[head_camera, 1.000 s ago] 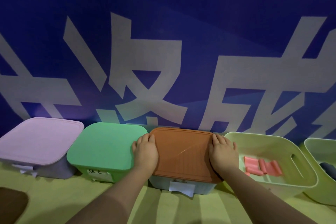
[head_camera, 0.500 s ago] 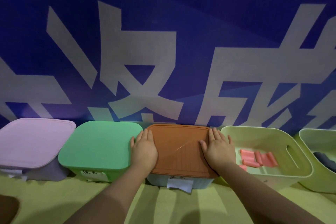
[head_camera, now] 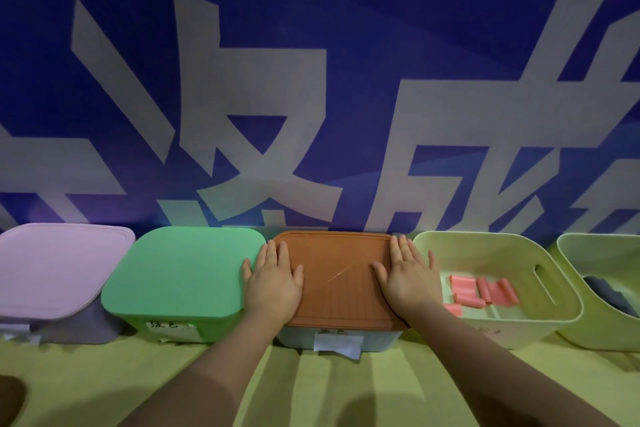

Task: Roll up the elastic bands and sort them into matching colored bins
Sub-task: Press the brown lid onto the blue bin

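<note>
A row of bins stands against the blue wall. In the middle sits a pale bin with an orange-brown lid (head_camera: pixel 337 282) and a paper label on its front. My left hand (head_camera: pixel 273 282) lies flat on the lid's left edge, fingers straight. My right hand (head_camera: pixel 407 276) lies flat on its right edge, fingers spread. To the right, an open pale-green bin (head_camera: pixel 498 244) holds several rolled pink elastic bands (head_camera: pixel 485 291). A green-lidded bin (head_camera: pixel 180 270) and a lilac-lidded bin (head_camera: pixel 55 263) stand to the left.
Another open pale-green bin (head_camera: pixel 602 250) at the far right holds something dark (head_camera: pixel 609 295). The bins rest on a yellow-green surface (head_camera: pixel 104 378). A blue wall with large white characters rises right behind them. A dark brown shape (head_camera: pixel 10 399) shows at the bottom left corner.
Both hands have slid a little inward on the orange-brown lid and flattened, fingers spreading. The view has shifted slightly; the bins have not moved.
</note>
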Demonstrator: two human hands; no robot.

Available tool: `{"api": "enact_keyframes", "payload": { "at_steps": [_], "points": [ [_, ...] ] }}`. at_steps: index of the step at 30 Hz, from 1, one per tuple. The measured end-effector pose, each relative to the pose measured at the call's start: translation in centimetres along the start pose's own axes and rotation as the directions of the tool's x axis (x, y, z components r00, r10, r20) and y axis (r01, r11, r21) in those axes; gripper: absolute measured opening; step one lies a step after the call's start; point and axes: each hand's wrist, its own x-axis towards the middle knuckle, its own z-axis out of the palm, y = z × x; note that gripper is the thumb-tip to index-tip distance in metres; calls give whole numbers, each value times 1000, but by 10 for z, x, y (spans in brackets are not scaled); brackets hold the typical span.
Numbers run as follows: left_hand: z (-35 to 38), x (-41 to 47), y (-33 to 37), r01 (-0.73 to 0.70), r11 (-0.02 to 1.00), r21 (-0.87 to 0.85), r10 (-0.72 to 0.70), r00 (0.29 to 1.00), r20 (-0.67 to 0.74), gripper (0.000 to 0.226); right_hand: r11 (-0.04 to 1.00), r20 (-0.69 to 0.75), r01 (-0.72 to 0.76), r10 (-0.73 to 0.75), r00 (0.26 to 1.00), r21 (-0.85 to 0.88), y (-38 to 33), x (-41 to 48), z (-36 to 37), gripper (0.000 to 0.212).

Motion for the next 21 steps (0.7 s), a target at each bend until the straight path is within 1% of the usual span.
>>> {"api": "enact_keyframes", "payload": {
  "at_steps": [5,10,13,17,19,21],
  "points": [
    [3,-1,0,-23,1000,14,23,1000,-5,62,1000,-18,-13,13,1000,21,2,-2,2,68],
    [4,0,-2,-41,999,28,40,999,29,65,996,-12,-18,19,1000,86,4,-3,2,72],
    [3,3,-3,-53,998,35,51,997,61,67,998,32,-8,6,999,59,3,-1,1,78],
    [4,3,-4,-57,998,38,54,996,71,68,999,39,4,-6,999,40,2,-2,1,85],
    [3,3,-4,-60,997,41,57,996,71,67,996,18,1,-2,1000,85,3,-3,0,82],
    [2,2,-4,-69,996,49,64,994,85,66,978,-14,-17,20,1000,206,7,-4,-1,73]
  ]
}}
